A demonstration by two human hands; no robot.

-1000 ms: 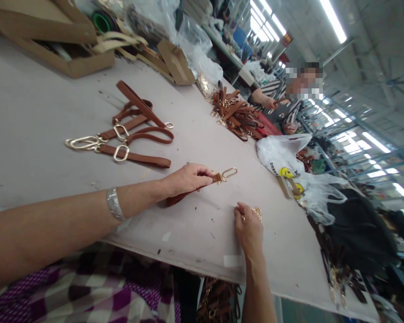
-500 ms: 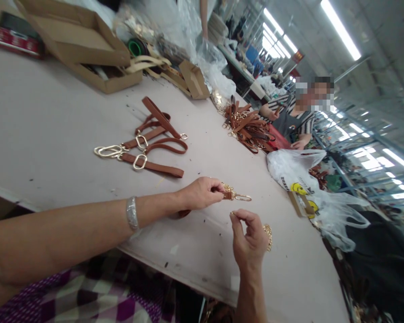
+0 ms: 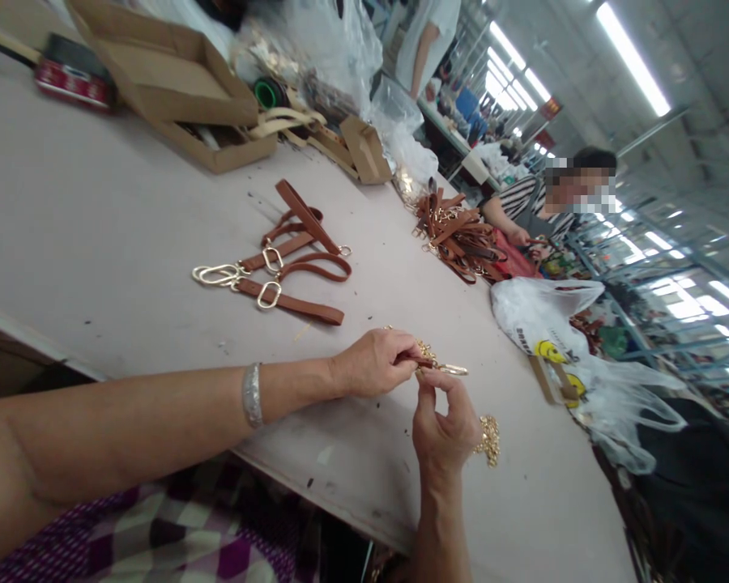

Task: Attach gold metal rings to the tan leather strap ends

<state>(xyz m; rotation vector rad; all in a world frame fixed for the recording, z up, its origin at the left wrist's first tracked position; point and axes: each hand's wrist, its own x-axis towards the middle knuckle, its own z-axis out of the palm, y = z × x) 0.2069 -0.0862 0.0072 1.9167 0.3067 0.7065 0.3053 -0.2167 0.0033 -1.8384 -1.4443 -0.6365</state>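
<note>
My left hand point(image 3: 377, 361) is closed on a brown leather strap point(image 3: 424, 363), whose end carries a gold clasp point(image 3: 453, 370) pointing right. Thumb and forefinger of my right hand point(image 3: 446, 417) pinch close against the strap's underside; whatever small piece lies between the fingertips is hidden. Gold chain point(image 3: 426, 350) shows just behind the strap. Another heap of gold chain point(image 3: 489, 441) lies on the table right beside my right hand. Up and left of my hands rest several brown straps point(image 3: 304, 308) with gold oval rings point(image 3: 269, 295) and gold clasps point(image 3: 217, 275).
Cardboard boxes point(image 3: 219, 154) and a red-and-black box point(image 3: 76, 77) stand at the far left of the table point(image 3: 127, 219). A pile of brown straps point(image 3: 455, 235) lies near a co-worker in a striped top point(image 3: 522, 198). White plastic bags point(image 3: 522, 312) sit at the right.
My right hand has come up to the strap, its pinched fingertips now meeting it beside my left fingers. The clasp has turned more edge-on. The whole view has shifted slightly.
</note>
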